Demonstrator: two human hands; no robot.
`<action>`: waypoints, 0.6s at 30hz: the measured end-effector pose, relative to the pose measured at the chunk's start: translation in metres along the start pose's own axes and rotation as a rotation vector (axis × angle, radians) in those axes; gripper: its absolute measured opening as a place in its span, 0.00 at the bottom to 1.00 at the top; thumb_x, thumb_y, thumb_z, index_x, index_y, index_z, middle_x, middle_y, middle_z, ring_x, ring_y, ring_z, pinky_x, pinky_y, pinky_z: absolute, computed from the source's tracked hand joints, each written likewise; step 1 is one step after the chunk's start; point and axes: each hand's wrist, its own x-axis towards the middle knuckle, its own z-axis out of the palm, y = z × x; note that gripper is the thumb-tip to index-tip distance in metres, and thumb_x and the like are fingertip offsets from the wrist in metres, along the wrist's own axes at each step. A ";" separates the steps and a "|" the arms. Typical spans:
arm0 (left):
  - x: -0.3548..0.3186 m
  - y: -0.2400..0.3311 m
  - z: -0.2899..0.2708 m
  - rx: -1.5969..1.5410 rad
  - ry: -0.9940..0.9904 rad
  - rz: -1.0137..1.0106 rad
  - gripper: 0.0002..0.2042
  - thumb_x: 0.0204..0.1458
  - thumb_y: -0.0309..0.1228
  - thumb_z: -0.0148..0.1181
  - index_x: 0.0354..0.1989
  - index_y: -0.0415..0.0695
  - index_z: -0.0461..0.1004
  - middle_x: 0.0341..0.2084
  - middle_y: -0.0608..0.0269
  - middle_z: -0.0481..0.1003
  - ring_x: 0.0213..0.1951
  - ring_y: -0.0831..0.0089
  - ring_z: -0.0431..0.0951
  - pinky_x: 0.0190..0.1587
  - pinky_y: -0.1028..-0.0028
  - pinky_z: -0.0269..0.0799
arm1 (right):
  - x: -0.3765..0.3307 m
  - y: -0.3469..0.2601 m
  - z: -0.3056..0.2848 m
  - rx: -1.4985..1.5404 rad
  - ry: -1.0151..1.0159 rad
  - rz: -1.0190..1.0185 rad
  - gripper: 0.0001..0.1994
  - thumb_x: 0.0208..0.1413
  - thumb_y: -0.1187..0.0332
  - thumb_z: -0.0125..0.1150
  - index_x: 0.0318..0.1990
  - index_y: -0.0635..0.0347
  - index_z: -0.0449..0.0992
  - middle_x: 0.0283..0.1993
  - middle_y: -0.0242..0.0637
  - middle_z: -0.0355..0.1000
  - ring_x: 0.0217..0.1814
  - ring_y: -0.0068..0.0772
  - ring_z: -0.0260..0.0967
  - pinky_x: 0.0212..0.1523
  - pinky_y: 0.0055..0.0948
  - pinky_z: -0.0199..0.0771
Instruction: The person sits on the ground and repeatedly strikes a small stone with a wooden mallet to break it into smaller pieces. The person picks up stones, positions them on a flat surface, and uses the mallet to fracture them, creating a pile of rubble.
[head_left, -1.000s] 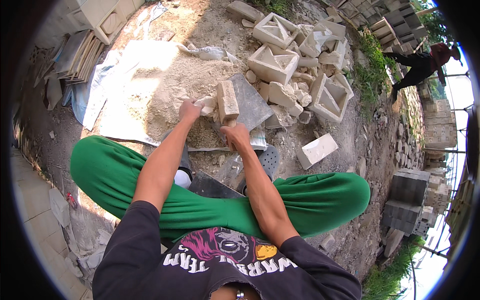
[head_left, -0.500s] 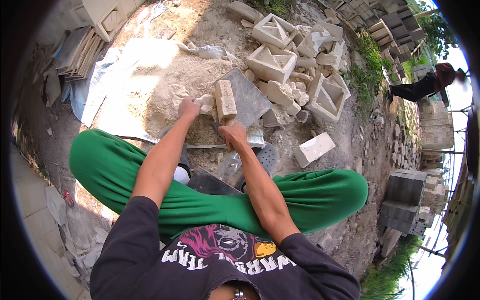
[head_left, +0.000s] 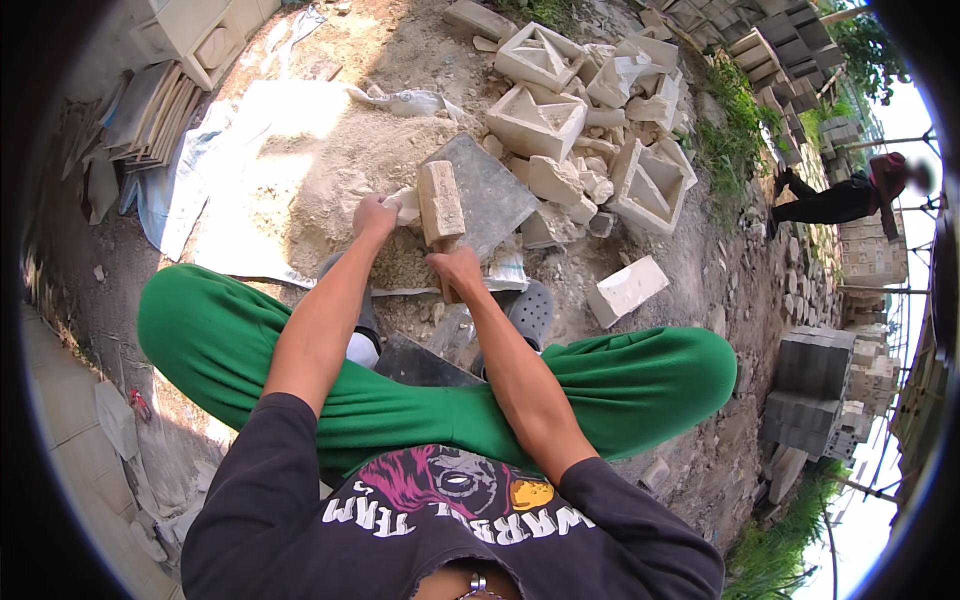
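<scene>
My right hand (head_left: 456, 270) is wrapped round the handle of a wooden mallet (head_left: 441, 202), whose blocky, dust-covered head points away from me. Just left of it, my left hand (head_left: 374, 217) grips a pale broken chunk of block (head_left: 404, 204). The chunk is close beside the mallet head; I cannot tell whether they touch. A flat dark grey slab (head_left: 490, 190) lies right of and beneath the mallet. Crushed pale rubble (head_left: 340, 180) is heaped on a white sheet (head_left: 215, 190) around my left hand.
Broken hollow pale blocks (head_left: 540, 120) are piled at the far right, with a single pale block (head_left: 628, 291) nearer me. Stacked thin boards (head_left: 155, 110) stand at the far left. Grey blocks (head_left: 805, 390) are stacked at the right, where another person (head_left: 835, 200) walks farther off.
The mallet and my right hand have shifted slightly left, bringing the mallet head nearer the chunk. My left hand keeps its grip. The person at the right has changed stride.
</scene>
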 end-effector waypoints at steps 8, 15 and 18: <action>0.020 -0.019 0.020 -0.007 0.046 0.068 0.21 0.51 0.45 0.68 0.46 0.42 0.80 0.41 0.49 0.82 0.46 0.54 0.81 0.50 0.61 0.74 | 0.002 0.017 -0.023 0.277 0.208 0.042 0.12 0.45 0.67 0.67 0.28 0.69 0.77 0.20 0.38 0.72 0.17 0.32 0.72 0.19 0.32 0.74; 0.006 -0.024 0.019 -0.270 0.060 -0.050 0.14 0.56 0.38 0.66 0.40 0.38 0.81 0.35 0.53 0.82 0.37 0.66 0.81 0.42 0.67 0.74 | -0.024 0.012 -0.050 0.435 0.217 0.216 0.12 0.45 0.66 0.69 0.29 0.69 0.78 0.21 0.38 0.74 0.18 0.30 0.73 0.20 0.30 0.74; 0.013 -0.042 0.013 -0.375 0.105 -0.085 0.14 0.58 0.37 0.64 0.41 0.36 0.80 0.36 0.52 0.82 0.38 0.67 0.81 0.42 0.67 0.74 | -0.019 0.023 -0.038 0.396 0.198 0.242 0.12 0.44 0.66 0.69 0.29 0.68 0.79 0.22 0.39 0.75 0.18 0.30 0.73 0.20 0.30 0.74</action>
